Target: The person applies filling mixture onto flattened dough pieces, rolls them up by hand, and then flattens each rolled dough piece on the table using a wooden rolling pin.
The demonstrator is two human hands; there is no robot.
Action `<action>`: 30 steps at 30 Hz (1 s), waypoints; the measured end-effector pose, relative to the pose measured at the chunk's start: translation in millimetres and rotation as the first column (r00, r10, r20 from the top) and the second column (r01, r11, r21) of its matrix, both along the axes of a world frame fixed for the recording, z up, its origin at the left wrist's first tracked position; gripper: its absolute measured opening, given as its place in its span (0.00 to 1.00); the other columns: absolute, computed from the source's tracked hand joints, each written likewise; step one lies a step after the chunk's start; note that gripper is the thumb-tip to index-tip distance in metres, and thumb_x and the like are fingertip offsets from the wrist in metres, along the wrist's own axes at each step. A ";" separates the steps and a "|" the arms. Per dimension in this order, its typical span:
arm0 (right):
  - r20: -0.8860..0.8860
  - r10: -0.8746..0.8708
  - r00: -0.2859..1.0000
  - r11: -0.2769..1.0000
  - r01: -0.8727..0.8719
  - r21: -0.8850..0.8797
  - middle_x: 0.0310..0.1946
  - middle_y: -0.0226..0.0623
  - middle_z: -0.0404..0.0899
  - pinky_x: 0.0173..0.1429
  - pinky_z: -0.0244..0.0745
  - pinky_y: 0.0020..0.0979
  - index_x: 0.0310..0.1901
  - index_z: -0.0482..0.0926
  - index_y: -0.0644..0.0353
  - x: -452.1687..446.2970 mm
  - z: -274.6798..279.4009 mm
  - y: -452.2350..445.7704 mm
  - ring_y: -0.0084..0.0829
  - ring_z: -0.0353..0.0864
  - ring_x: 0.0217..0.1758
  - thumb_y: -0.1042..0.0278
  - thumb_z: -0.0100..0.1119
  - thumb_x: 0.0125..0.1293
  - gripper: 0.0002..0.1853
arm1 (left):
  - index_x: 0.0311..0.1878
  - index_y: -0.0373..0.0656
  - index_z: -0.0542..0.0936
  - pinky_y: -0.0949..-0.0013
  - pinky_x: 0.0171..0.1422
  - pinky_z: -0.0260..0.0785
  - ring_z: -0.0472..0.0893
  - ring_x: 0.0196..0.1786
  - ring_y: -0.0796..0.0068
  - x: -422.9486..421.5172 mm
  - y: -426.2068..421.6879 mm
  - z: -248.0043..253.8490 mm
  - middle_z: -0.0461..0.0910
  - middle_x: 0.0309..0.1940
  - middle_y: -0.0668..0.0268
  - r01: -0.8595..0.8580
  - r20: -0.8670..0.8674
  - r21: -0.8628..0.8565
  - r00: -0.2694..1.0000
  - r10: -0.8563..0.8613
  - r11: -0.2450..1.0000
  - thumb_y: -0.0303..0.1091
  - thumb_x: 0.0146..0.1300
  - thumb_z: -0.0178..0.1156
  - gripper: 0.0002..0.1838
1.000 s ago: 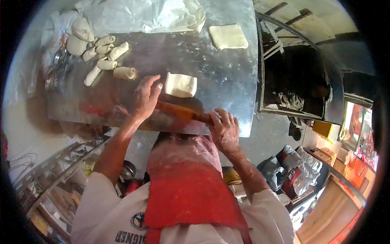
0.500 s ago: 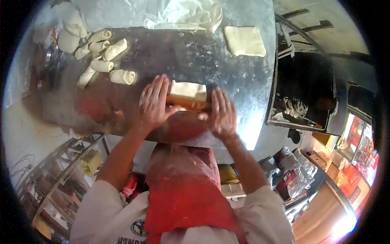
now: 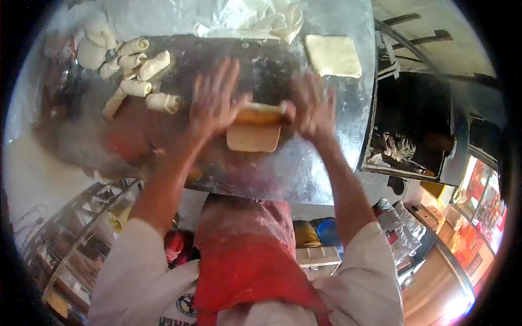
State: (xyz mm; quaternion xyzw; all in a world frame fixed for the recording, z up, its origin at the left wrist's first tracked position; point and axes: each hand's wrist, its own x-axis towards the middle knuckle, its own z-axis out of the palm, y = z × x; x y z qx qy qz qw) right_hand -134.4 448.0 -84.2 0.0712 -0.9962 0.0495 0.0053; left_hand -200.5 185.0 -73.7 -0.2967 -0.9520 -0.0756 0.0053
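A wooden rolling pin (image 3: 260,116) lies across a small slab of dough (image 3: 253,139) on the metal table. My left hand (image 3: 213,104) presses on the pin's left end, fingers stretched out and spread. At the other end my right hand (image 3: 314,108) does the same, palm down and blurred by motion. Neither hand wraps around the pin. Most of the dough shows on the near side of the pin, with a thin strip beyond it.
Several rolled dough pieces (image 3: 155,66) lie at the table's back left. A flat square of dough (image 3: 333,56) sits at the far right, near a crumpled translucent sheet (image 3: 244,20). The metal table's (image 3: 293,182) near edge runs before my red apron (image 3: 247,266).
Both hands have pushed the rolling pin away from me, from the dough's near edge toward its far edge. The dough looks flatter and its near part is now uncovered.
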 end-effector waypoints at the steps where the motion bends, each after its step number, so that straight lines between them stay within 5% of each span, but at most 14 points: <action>1: -0.041 -0.101 0.994 0.980 0.092 -0.177 0.81 0.49 0.58 0.83 0.47 0.60 0.81 0.58 0.51 -19.3 -0.5 2.2 0.51 0.50 0.86 0.35 0.50 0.76 0.41 | 0.78 0.33 0.65 0.40 0.76 0.60 0.66 0.79 0.45 -21.8 9.0 -4.7 0.64 0.78 0.45 -0.098 -0.018 0.041 0.995 0.099 0.994 0.69 0.67 0.57 0.51; 3: -0.007 -0.048 0.999 0.990 0.046 -0.133 0.80 0.51 0.60 0.82 0.50 0.60 0.81 0.58 0.53 0.1 -5.0 2.2 0.53 0.54 0.85 0.32 0.49 0.74 0.43 | 0.77 0.31 0.66 0.40 0.77 0.60 0.66 0.79 0.45 -4.3 6.3 -4.7 0.65 0.78 0.45 -0.188 -0.026 0.083 0.981 0.190 0.979 0.69 0.67 0.56 0.51; 7: 0.089 -0.056 0.994 0.940 0.082 -0.332 0.77 0.55 0.64 0.77 0.60 0.60 0.78 0.64 0.57 133.3 -4.7 -27.2 0.57 0.62 0.81 0.24 0.50 0.69 0.49 | 0.77 0.32 0.66 0.40 0.78 0.60 0.68 0.78 0.46 120.5 -27.6 1.6 0.68 0.76 0.46 -0.041 -0.024 0.151 0.999 0.045 0.988 0.72 0.69 0.52 0.51; 10: 0.050 -0.016 0.999 0.953 0.030 -0.302 0.77 0.54 0.64 0.77 0.60 0.59 0.78 0.65 0.56 90.4 -15.3 -9.7 0.58 0.63 0.80 0.24 0.51 0.68 0.49 | 0.78 0.34 0.65 0.40 0.78 0.59 0.69 0.78 0.46 85.7 -21.9 -8.7 0.68 0.77 0.47 -0.009 -0.036 0.138 0.999 0.014 0.990 0.71 0.70 0.51 0.51; 12: -0.077 -0.003 0.997 0.995 -0.005 -0.103 0.78 0.50 0.64 0.79 0.55 0.60 0.81 0.59 0.52 13.1 -0.8 1.2 0.56 0.61 0.81 0.31 0.51 0.73 0.44 | 0.79 0.35 0.64 0.38 0.79 0.57 0.68 0.78 0.46 4.9 1.1 -15.2 0.66 0.78 0.47 -0.026 -0.031 0.101 0.999 0.029 0.995 0.71 0.70 0.52 0.50; 15: -0.238 -0.081 0.968 0.975 0.028 -0.220 0.78 0.50 0.64 0.79 0.54 0.62 0.81 0.60 0.51 -25.1 -13.7 8.7 0.54 0.60 0.81 0.32 0.52 0.73 0.43 | 0.79 0.35 0.63 0.35 0.79 0.56 0.66 0.79 0.46 -4.5 7.7 -23.4 0.64 0.79 0.47 -0.069 0.002 0.041 0.998 0.069 0.997 0.69 0.69 0.54 0.50; 18: 0.091 -0.054 0.994 0.984 0.068 -0.165 0.80 0.48 0.61 0.82 0.50 0.62 0.81 0.59 0.52 74.0 -1.7 -10.1 0.48 0.60 0.83 0.25 0.50 0.69 0.48 | 0.77 0.33 0.66 0.35 0.78 0.56 0.65 0.80 0.45 63.9 -5.1 9.2 0.66 0.78 0.47 0.006 -0.012 0.135 1.000 -0.004 0.991 0.69 0.68 0.56 0.50; 19: 0.068 -0.069 0.995 0.962 0.084 -0.258 0.80 0.46 0.62 0.83 0.48 0.60 0.80 0.59 0.56 121.3 -9.7 -22.5 0.46 0.61 0.82 0.27 0.49 0.71 0.48 | 0.75 0.32 0.68 0.36 0.79 0.56 0.64 0.81 0.46 105.7 -18.8 -1.1 0.68 0.77 0.47 0.016 -0.038 0.212 0.999 -0.008 0.977 0.73 0.67 0.53 0.52; 21: 0.162 -0.040 0.986 0.982 0.069 -0.174 0.80 0.42 0.60 0.82 0.53 0.55 0.80 0.58 0.58 177.7 -6.3 -32.2 0.42 0.60 0.82 0.37 0.47 0.77 0.41 | 0.74 0.31 0.69 0.37 0.81 0.51 0.61 0.83 0.49 163.0 -40.0 -8.7 0.66 0.78 0.49 0.053 -0.032 0.016 0.998 -0.053 0.998 0.77 0.66 0.49 0.54; 22: 0.195 -0.016 0.981 0.981 0.053 -0.185 0.78 0.40 0.63 0.79 0.59 0.52 0.78 0.63 0.56 175.5 -0.7 -30.6 0.41 0.62 0.80 0.49 0.51 0.76 0.34 | 0.76 0.34 0.68 0.37 0.82 0.49 0.59 0.84 0.49 166.8 -40.0 1.7 0.61 0.80 0.50 0.067 0.010 0.020 0.998 -0.067 0.998 0.73 0.68 0.52 0.50; 25: 0.202 0.017 0.979 0.957 0.042 -0.288 0.71 0.39 0.71 0.74 0.65 0.49 0.72 0.71 0.54 143.4 3.8 -17.5 0.41 0.70 0.73 0.58 0.57 0.70 0.29 | 0.78 0.39 0.67 0.36 0.82 0.49 0.57 0.84 0.48 132.0 -28.5 31.0 0.58 0.82 0.50 0.022 0.240 0.042 0.970 -0.031 0.999 0.64 0.70 0.58 0.44; 26: -0.061 0.040 0.997 0.952 -0.056 -0.302 0.57 0.38 0.80 0.61 0.74 0.47 0.56 0.79 0.57 136.8 3.2 -16.3 0.44 0.80 0.59 0.62 0.68 0.58 0.24 | 0.78 0.44 0.67 0.39 0.82 0.52 0.59 0.82 0.45 115.1 -23.1 27.8 0.60 0.81 0.49 -0.034 0.191 0.174 0.982 0.000 0.984 0.52 0.69 0.65 0.40; 28: -0.094 0.078 0.993 0.945 -0.104 -0.312 0.57 0.38 0.81 0.60 0.74 0.47 0.56 0.79 0.57 143.6 24.0 -12.0 0.43 0.80 0.59 0.64 0.68 0.59 0.23 | 0.74 0.44 0.72 0.46 0.77 0.61 0.66 0.77 0.45 74.5 -7.8 0.7 0.68 0.74 0.49 -0.150 0.136 0.317 0.984 0.112 0.937 0.43 0.66 0.68 0.34; 30: -0.094 0.114 0.989 0.935 -0.139 -0.327 0.59 0.39 0.79 0.61 0.73 0.47 0.56 0.80 0.54 156.2 35.2 -6.5 0.42 0.79 0.62 0.64 0.69 0.58 0.23 | 0.68 0.43 0.75 0.48 0.72 0.65 0.71 0.71 0.47 49.3 9.4 3.6 0.73 0.66 0.50 -0.180 0.221 0.243 0.967 0.126 0.953 0.41 0.66 0.68 0.29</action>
